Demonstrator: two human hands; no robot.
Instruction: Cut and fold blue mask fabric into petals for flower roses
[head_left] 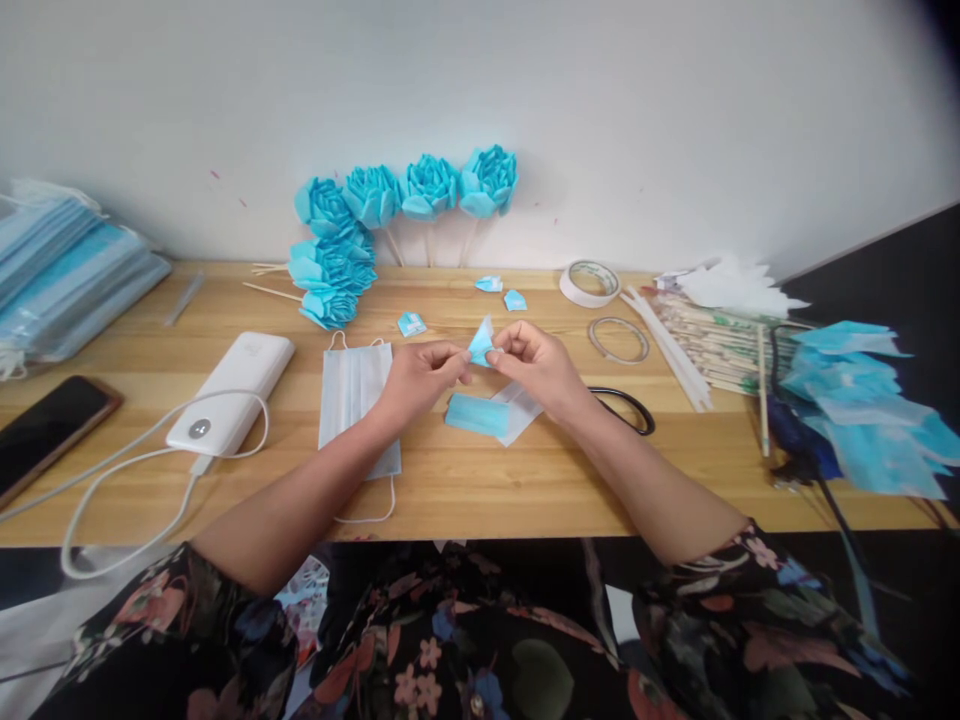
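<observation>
Between my two hands, above the table (525, 500), is a small folded piece of blue mask fabric (481, 342) with a pointed top. My left hand (427, 372) pinches its left lower corner, and my right hand (534, 362) pinches the right side. Just below my hands lie a flat blue fabric strip (477, 414) and a whitish sheer strip (523, 415). A face mask (352, 390) lies partly behind my left forearm. Small folded blue pieces rest beyond my hands: one folded petal (411, 323) at left, two others (514, 299) farther back.
Several blue fabric flowers on sticks (431, 187) stand by the wall. Left are packed masks (75, 280), a phone (56, 430) and a cabled power bank (232, 390). Right are a tape roll (590, 284), a ring (618, 340), wooden sticks (712, 345) and blue scraps (862, 400).
</observation>
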